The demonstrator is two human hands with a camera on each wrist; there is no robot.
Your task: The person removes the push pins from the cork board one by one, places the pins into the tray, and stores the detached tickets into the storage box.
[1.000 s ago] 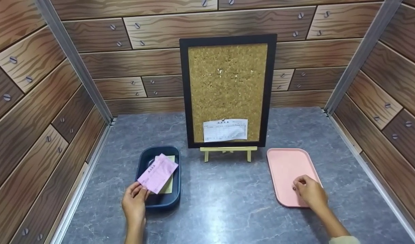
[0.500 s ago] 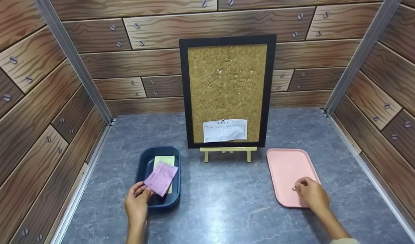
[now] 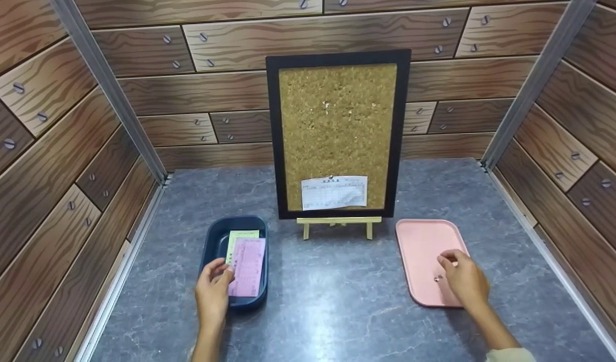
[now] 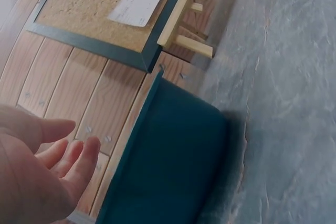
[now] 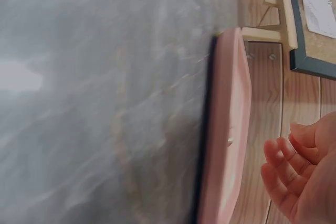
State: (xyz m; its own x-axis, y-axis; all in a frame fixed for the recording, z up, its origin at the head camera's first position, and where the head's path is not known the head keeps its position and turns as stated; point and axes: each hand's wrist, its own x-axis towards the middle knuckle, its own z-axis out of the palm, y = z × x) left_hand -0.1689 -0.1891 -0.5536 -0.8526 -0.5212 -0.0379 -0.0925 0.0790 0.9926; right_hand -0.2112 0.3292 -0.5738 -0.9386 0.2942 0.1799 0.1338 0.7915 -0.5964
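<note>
While your left hand (image 3: 213,291) hangs, fingers loosely bent and parted, over the eight o'clock side of the blue bin (image 3: 218,241), the pink slip (image 3: 248,269) lies inside, overlapping a green slip (image 3: 243,234) toward eleven o'clock. At four o'clock in the head view, your right hand (image 3: 466,281) hovers, fingers loosely curved, over the pink tray (image 3: 423,246) and its small shiny pieces (image 3: 436,279).

I face walls (image 3: 227,44) patterned like wooden planks, metal strips (image 3: 114,94) at their corners. White glare (image 3: 320,314) streaks my grey, marbled tabletop (image 3: 355,281).
</note>
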